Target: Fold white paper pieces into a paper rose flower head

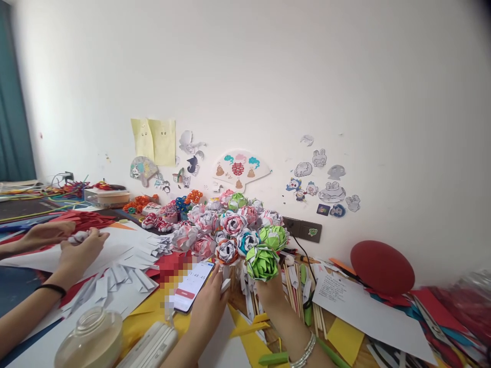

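A cluster of paper flowers [233, 223] in pink, white, blue and green stands before me. My left hand [209, 299] is at its lower left, fingers curled, with a folded white paper piece [225, 284] at the fingertips. My right hand [269, 291] reaches up just under a bright green paper flower [263, 262]. That flower hides its fingers, so their grip does not show. Beside my left hand a phone [192, 286] lies on yellow paper, its screen lit. Wooden sticks [318, 317] and paper strips lie to the right of my right hand.
At the left, another person's hands [84, 250] hold a small white paper piece above white sheets and folded strips [111, 286]. A glass jar [90, 340] and a white device [151, 345] stand in front. A red balloon [382, 268] and a printed sheet [368, 306] are on the right.
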`<state>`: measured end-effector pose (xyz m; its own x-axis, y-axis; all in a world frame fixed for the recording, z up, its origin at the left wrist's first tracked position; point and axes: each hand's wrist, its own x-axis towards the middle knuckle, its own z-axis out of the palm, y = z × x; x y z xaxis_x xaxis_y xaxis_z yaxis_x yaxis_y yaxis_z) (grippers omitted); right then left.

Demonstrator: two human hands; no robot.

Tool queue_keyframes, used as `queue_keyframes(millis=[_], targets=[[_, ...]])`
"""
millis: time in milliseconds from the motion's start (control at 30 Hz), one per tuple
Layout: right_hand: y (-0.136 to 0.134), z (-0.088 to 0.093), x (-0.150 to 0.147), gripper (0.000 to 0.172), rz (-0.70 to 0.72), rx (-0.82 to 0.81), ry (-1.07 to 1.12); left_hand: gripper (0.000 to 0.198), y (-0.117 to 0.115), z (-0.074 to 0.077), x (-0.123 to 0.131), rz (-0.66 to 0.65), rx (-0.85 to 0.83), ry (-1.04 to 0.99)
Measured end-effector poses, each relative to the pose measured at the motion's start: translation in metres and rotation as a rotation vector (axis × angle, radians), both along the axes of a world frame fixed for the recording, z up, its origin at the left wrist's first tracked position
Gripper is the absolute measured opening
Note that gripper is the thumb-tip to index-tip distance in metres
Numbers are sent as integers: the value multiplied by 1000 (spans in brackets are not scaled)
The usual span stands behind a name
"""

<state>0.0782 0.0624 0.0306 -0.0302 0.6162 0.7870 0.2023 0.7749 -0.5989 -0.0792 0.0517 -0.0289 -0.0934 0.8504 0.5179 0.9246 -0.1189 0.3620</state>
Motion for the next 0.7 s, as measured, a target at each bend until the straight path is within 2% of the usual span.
queue_keyframes(millis=[233,300,467,700], targets=[[4,-1,3,27,-31,1,60,34,4,-5,-3,12,0,5],[-1,6,2,28,16,-19,97,34,5,-5,-3,11,1,21],[-11,19,-2,45,162,-142,287,34,2,-3,-2,11,1,46],[-11,22,4,30,148,-162,290,34,3,-4,-4,1,-10,13]])
